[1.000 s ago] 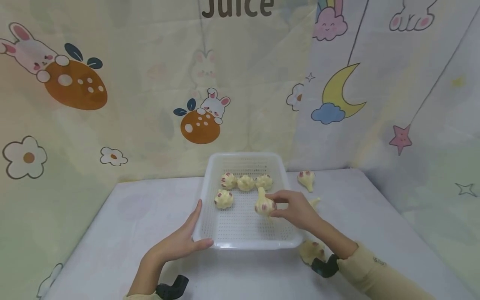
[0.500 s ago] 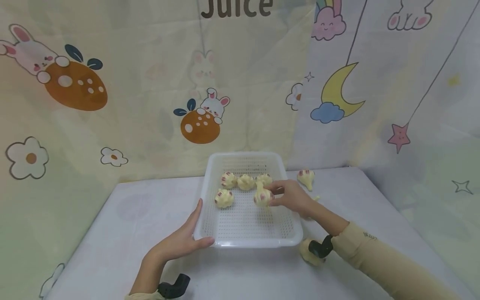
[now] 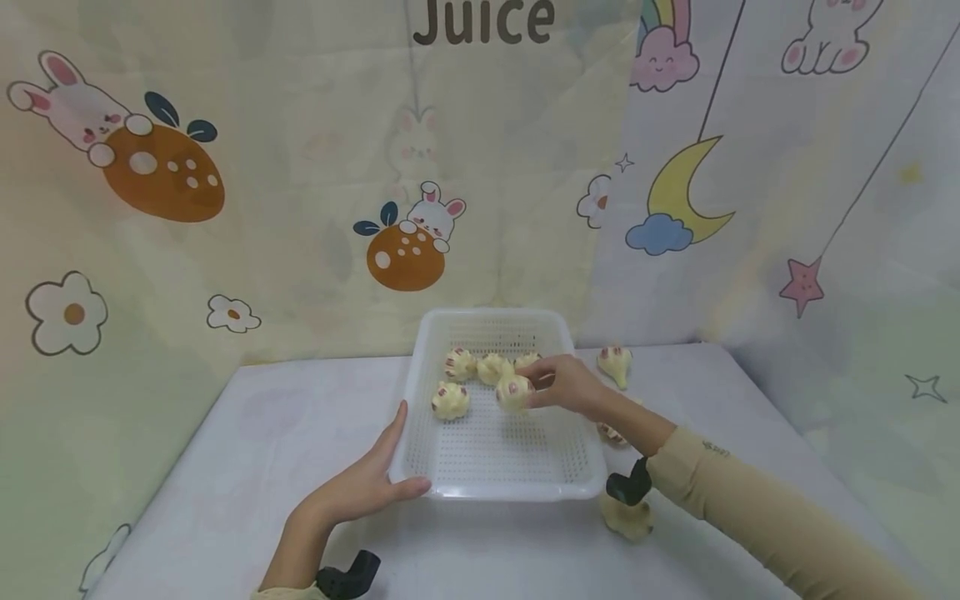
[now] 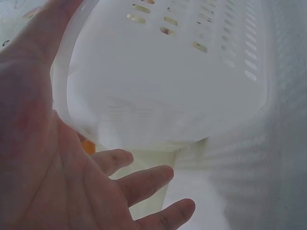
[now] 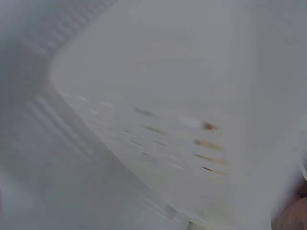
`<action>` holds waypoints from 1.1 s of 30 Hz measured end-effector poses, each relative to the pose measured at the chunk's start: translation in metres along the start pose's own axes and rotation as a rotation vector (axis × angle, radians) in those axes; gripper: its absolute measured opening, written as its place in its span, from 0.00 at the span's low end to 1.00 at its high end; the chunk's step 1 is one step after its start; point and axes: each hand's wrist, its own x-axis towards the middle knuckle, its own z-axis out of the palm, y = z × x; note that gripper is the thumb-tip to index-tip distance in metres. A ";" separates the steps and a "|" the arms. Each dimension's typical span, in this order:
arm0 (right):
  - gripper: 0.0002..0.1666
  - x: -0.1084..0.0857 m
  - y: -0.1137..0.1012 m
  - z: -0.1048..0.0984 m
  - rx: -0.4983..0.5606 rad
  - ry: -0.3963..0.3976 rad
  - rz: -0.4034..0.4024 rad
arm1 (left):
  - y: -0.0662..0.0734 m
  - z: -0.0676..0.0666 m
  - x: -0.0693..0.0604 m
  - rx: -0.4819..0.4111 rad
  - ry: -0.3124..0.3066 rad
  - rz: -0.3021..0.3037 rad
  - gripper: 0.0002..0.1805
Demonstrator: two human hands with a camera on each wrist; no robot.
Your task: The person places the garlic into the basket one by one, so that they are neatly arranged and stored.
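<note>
A white perforated plastic basket [image 3: 498, 487] sits on the table. My left hand [image 3: 363, 482] rests against its near left side, thumb at the front rim. The left wrist view shows that hand's fingers [image 4: 148, 184] fairly straight beside the basket wall [image 4: 158, 86]. My right hand [image 3: 570, 385] pinches a garlic bulb [image 3: 513, 395] over the inside of the basket; whether it touches the floor I cannot tell. Behind it lie garlic bulbs [image 3: 460, 364] in a back row, one partly hidden by my hand. Another garlic bulb [image 3: 450, 402] lies at the left. The right wrist view is blurred.
Right of the basket on the white table [image 3: 300, 433] lie a garlic bulb [image 3: 615, 364] at the back, another garlic bulb [image 3: 612, 434] partly under my right forearm, and a nearer garlic bulb [image 3: 628, 518]. A printed cloth [image 3: 510, 167] hangs behind the table.
My right hand has carried the garlic bulb leftward and a little farther back inside the basket. The left hand has stayed at the basket's side.
</note>
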 end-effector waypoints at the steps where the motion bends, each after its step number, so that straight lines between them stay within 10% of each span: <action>1: 0.28 0.001 -0.001 -0.001 0.005 -0.003 -0.001 | 0.000 0.000 0.000 -0.001 -0.001 -0.001 0.62; 33: 0.24 0.039 -0.002 0.009 0.067 -0.083 -0.018 | -0.003 0.000 0.000 -0.010 -0.007 0.013 0.61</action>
